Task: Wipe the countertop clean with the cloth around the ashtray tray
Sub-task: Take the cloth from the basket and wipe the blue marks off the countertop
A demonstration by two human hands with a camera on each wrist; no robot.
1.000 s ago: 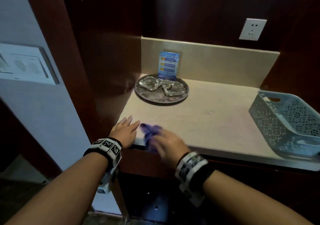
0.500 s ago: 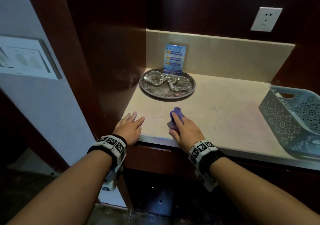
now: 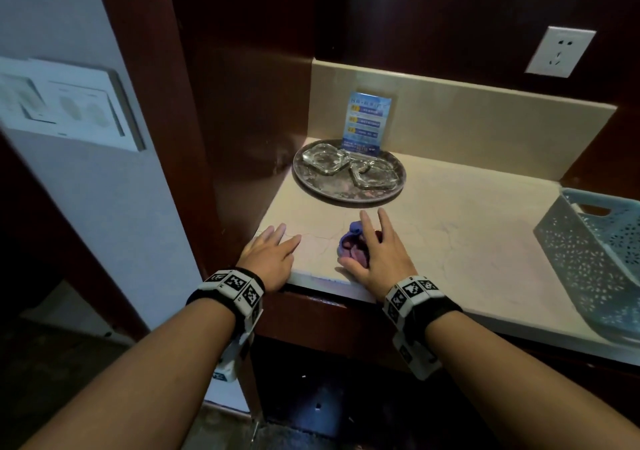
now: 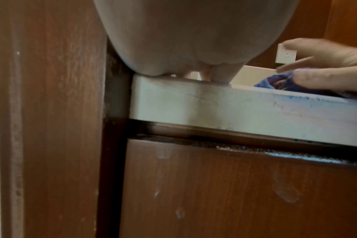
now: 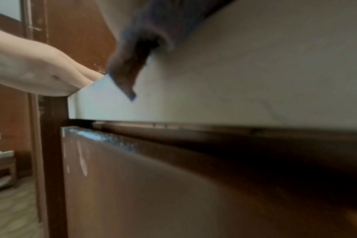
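A round metal tray (image 3: pixel 346 191) with two glass ashtrays (image 3: pixel 323 160) sits at the back left of the beige countertop (image 3: pixel 467 228). My right hand (image 3: pixel 379 252) presses a bunched purple-blue cloth (image 3: pixel 348 243) onto the counter just in front of the tray, with its fingers stretched toward the tray. A corner of the cloth (image 5: pixel 137 48) hangs over the front edge in the right wrist view. My left hand (image 3: pixel 270 255) lies flat on the front left corner and holds nothing. In the left wrist view the right hand (image 4: pixel 326 72) lies over the cloth (image 4: pixel 275 82).
A blue card (image 3: pixel 367 124) stands against the backsplash behind the tray. A pale blue perforated basket (image 3: pixel 595 255) sits at the counter's right end. A dark wood panel (image 3: pixel 242 120) walls the left side, and a socket (image 3: pixel 559 51) is on the back wall.
My right hand has slid the cloth from the front edge inward toward the tray, and its fingers now lie straighter. The left hand has stayed at the front left corner.
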